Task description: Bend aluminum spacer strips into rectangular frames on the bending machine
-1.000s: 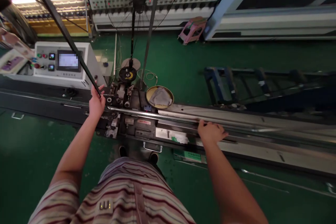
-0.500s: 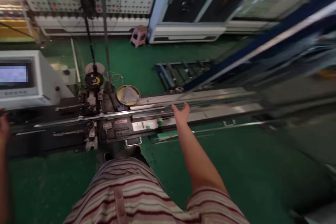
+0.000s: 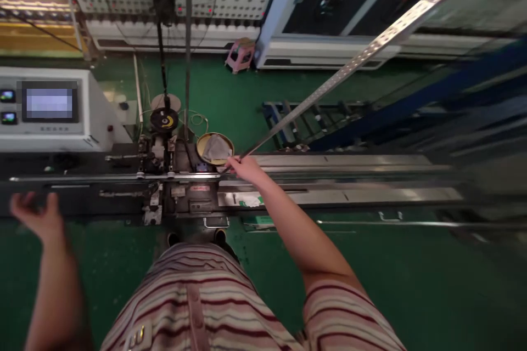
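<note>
My right hand [image 3: 242,167] is closed on the near end of a long perforated metal strip [image 3: 370,46] that slants up to the upper right, just beside a round yellow tin [image 3: 214,148] holding a grey cloth. Below the hand runs the long metal rail [image 3: 349,164] of a bench machine. My left hand [image 3: 35,214] hangs free at the left, blurred, with fingers loosely curled and nothing seen in it. The machine head [image 3: 164,164] with rollers and a black-and-yellow spool [image 3: 164,119] sits between the hands.
A white control box [image 3: 53,109] with a screen stands at the left. A standing fan [image 3: 164,0] and a pink stool [image 3: 241,52] are behind on the green floor. A blue rack [image 3: 313,115] lies beyond the rail. Large white machines line the back.
My left hand let go of the dark bar at the machine head and dropped left. My right hand left the rail and took hold of the perforated strip's end near the tin.
</note>
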The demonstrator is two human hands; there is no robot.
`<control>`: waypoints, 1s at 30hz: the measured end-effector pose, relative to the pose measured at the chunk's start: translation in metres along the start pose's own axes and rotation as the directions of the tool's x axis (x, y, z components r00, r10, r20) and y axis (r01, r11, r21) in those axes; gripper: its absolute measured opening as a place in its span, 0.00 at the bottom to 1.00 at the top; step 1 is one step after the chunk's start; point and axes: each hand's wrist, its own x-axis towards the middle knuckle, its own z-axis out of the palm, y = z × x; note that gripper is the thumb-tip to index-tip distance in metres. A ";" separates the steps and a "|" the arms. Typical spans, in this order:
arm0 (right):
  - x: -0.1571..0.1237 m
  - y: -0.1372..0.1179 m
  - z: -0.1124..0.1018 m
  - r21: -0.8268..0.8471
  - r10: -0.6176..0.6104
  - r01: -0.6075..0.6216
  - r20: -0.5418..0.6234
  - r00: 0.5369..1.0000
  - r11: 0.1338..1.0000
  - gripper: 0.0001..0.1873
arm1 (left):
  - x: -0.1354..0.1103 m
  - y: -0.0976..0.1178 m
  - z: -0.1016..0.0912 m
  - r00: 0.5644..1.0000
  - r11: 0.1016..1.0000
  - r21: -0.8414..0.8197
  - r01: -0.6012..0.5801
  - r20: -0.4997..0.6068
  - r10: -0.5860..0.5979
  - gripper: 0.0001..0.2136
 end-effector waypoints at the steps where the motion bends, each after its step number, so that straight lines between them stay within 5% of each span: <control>1: 0.004 -0.006 0.013 -0.020 -0.019 0.019 0.011 1.000 1.000 0.20 | -0.017 -0.018 0.003 0.995 0.998 -0.051 -0.023 -0.093 0.018 0.30; 5: 0.015 -0.031 0.061 -0.044 -0.104 0.110 0.120 0.987 0.993 0.19 | -0.083 -0.075 0.018 0.977 0.983 -0.163 0.086 -0.177 -0.115 0.28; 9: 0.018 -0.067 0.106 -0.087 -0.189 0.210 0.210 0.959 0.974 0.18 | -0.109 -0.100 0.004 0.970 0.970 -0.136 0.199 -0.116 -0.215 0.28; 16: 0.014 -0.140 0.187 -0.137 -0.323 0.370 0.279 0.904 0.919 0.16 | -0.090 -0.122 -0.041 0.965 0.983 -0.104 0.153 -0.197 -0.171 0.25; 22: 0.012 -0.194 0.251 -0.062 -0.382 0.408 0.249 0.890 0.911 0.17 | -0.036 -0.117 -0.017 0.968 0.947 -0.262 0.185 -0.120 -0.222 0.30; 26: 0.008 -0.212 0.246 0.027 -0.390 0.393 0.206 0.897 0.919 0.17 | 0.017 -0.092 0.009 0.884 0.763 -0.502 0.407 0.009 -0.467 0.31; 28: 0.003 -0.214 0.224 0.079 -0.379 0.371 0.212 0.901 0.925 0.17 | 0.035 -0.076 0.017 0.818 0.661 -0.534 0.528 0.111 -0.564 0.28; 30: -0.005 -0.209 0.193 0.146 -0.346 0.319 0.224 0.911 0.936 0.18 | 0.039 -0.058 0.025 0.806 0.600 -0.569 0.562 0.215 -0.552 0.27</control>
